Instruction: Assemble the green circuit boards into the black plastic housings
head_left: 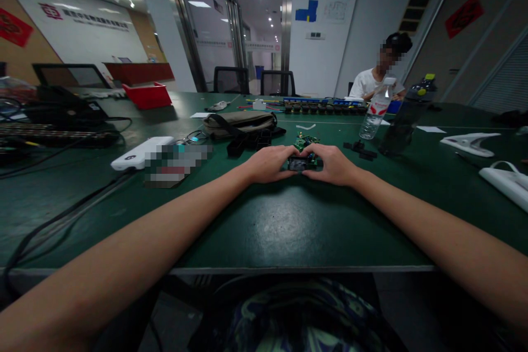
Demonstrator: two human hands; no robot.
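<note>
Fingers of both hands curl around a small black part [298, 164], thumbs on the near side, index fingers on the far side. Left hand [270, 165] comes in from the left, right hand [335, 165] from the right; fingers are narrow, apparently holding the part between them. Exact fingertip contact is too small to tell. The part lies to the right of the left fingers and to the left of the right fingers, long axis running roughly left to right, along the near edge of the tabletop [268, 225]. Neither hand is clearly nearer; index tips almost meet above it.

Just beyond the fingers on the far side: green circuit boards [306, 138], partly hidden by the hands. Right of the right hand, a bit farther: loose black pieces [360, 150], apart from it. Far left of the left hand: a khaki bag [243, 122] with a black strap. Farther left, a white device [142, 153]. Farther right, a clear bottle [374, 116] and a dark bottle [406, 121] stand upright. Far right, a person [363, 83] sits across the tabletop.
</note>
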